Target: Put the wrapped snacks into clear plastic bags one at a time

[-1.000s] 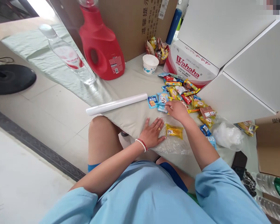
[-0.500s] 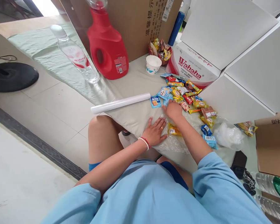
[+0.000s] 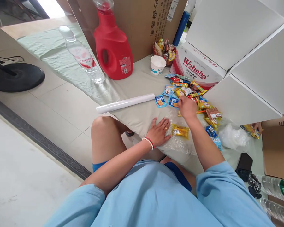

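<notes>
The table (image 3: 137, 116) in front of me carries a red detergent jug (image 3: 113, 50), a white roll (image 3: 125, 103) and a heap of snack packets (image 3: 191, 94). My left hand (image 3: 159, 132) lies flat and open on a clear plastic bag (image 3: 180, 143), just left of the yellow packet (image 3: 180, 131) inside. My right hand (image 3: 187, 107) pinches a blue packet (image 3: 173, 101) at the heap's edge.
</notes>
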Motion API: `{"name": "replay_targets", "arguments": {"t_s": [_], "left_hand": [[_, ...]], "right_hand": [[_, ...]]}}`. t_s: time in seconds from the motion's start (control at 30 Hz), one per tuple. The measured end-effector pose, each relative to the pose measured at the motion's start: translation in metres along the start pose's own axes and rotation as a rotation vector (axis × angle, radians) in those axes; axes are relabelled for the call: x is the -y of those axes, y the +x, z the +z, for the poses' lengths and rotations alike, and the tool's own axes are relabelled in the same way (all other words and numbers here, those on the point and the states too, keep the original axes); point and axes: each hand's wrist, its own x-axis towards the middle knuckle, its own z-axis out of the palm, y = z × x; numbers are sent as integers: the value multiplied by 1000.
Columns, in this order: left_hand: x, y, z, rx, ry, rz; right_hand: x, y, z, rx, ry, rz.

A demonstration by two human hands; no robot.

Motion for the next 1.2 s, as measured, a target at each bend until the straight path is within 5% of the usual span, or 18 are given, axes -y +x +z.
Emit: {"name": "replay_targets", "arguments": {"t_s": [0.1, 0.2, 0.33, 0.47, 0.63, 0.87, 1.2], "left_hand": [[0, 0, 0, 4, -9, 4], [1, 0, 0, -1, -15, 4], [1, 0, 2, -22, -14, 8], [1, 0, 4, -33, -8, 8], [1, 0, 4, -36, -8, 3], [1, 0, 3, -31, -20, 7], [2, -1, 2, -46, -70, 10]], "right_hand": [[-46, -32, -17, -148, 303, -76], [-82, -78, -15, -262, 331, -219], [-104, -141, 15, -144, 162, -504], [-113, -171, 35, -70, 145, -615], [-105, -153, 28, -74, 351, -483], [-80, -119, 25, 363, 160, -389], [-80, -118, 18, 436, 116, -257]]}}
